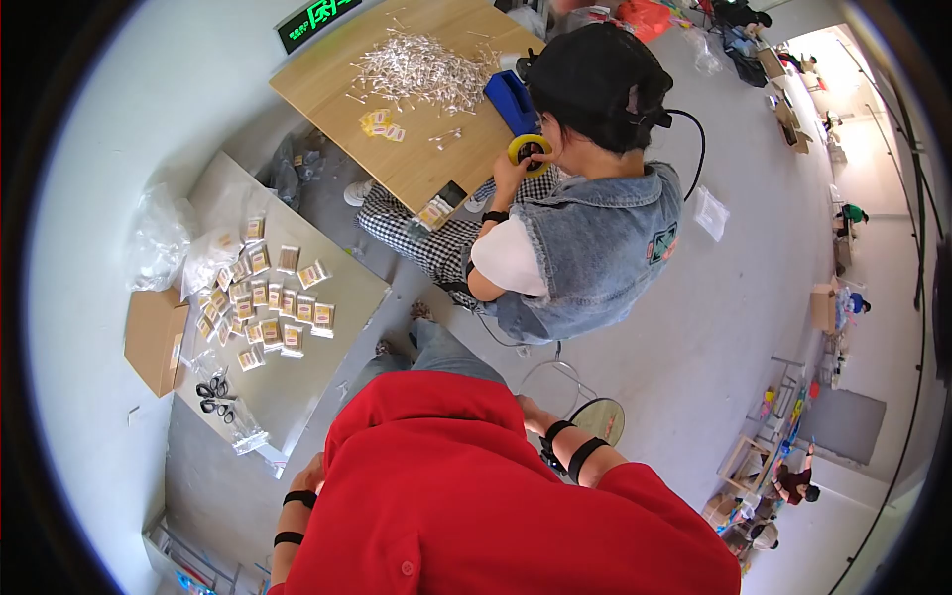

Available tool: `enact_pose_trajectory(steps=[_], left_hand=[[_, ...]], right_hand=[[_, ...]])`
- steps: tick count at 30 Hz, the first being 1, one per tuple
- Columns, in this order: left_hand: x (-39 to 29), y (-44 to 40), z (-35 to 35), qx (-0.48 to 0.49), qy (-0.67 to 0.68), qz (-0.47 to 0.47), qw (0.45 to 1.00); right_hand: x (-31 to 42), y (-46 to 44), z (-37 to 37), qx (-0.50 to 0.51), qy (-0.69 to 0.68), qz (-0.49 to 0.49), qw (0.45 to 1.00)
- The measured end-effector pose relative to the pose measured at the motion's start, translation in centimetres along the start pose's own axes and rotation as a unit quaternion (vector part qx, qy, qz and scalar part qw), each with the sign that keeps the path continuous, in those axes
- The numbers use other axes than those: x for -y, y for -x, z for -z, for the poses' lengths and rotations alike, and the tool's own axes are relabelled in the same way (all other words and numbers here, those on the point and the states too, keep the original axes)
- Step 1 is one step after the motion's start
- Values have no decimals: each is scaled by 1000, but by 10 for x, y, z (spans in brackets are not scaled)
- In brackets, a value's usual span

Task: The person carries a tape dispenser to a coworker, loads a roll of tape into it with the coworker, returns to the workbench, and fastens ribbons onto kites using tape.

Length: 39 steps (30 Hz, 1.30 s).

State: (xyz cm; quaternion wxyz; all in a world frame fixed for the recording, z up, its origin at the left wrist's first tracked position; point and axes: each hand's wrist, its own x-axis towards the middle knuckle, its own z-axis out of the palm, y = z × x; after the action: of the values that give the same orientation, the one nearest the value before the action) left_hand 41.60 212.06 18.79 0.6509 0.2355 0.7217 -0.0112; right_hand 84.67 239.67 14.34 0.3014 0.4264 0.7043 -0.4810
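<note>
My left hand (313, 473) hangs low beside the red shirt, mostly hidden by it, and its fingers do not show. On the other side, my right hand (535, 413) is by my hip near a round stool (599, 423), its fingers also hidden. I cannot see anything in either hand. Nearest to my left hand is the grey table (337, 288), with many small packs with yellow labels (260, 294). Black scissors (214, 388) and clear plastic bags (247, 426) lie at its near end.
A seated co-worker (595, 238) holds a yellow tape roll (529, 154) at a wooden table (436, 164). On that table are a heap of cotton swabs (421, 69), yellow labels (382, 126) and a blue tape dispenser (511, 102). A cardboard box (154, 339) stands by the wall.
</note>
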Motion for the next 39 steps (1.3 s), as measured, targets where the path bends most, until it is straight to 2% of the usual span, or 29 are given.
enact_pose_trajectory(steps=[11, 17, 23, 26, 32, 39], left_hand=[[4, -1, 0, 2, -10, 3, 1000], [5, -2, 0, 7, -17, 7, 1000], [4, -2, 3, 9, -22, 9, 1000], [3, -5, 6, 9, -26, 9, 1000], [1, -7, 11, 10, -31, 9, 999], [1, -10, 11, 16, -33, 11, 999]], right_hand=[[-13, -14, -14, -12, 31, 16, 999], [-14, -13, -20, -20, -66, -49, 996], [-21, -23, -31, -21, -59, -50, 997], [-17, -17, -28, -18, -107, -71, 992], [-24, -26, -35, -22, -57, -33, 998], [-25, -26, -34, -6, -70, -36, 997]])
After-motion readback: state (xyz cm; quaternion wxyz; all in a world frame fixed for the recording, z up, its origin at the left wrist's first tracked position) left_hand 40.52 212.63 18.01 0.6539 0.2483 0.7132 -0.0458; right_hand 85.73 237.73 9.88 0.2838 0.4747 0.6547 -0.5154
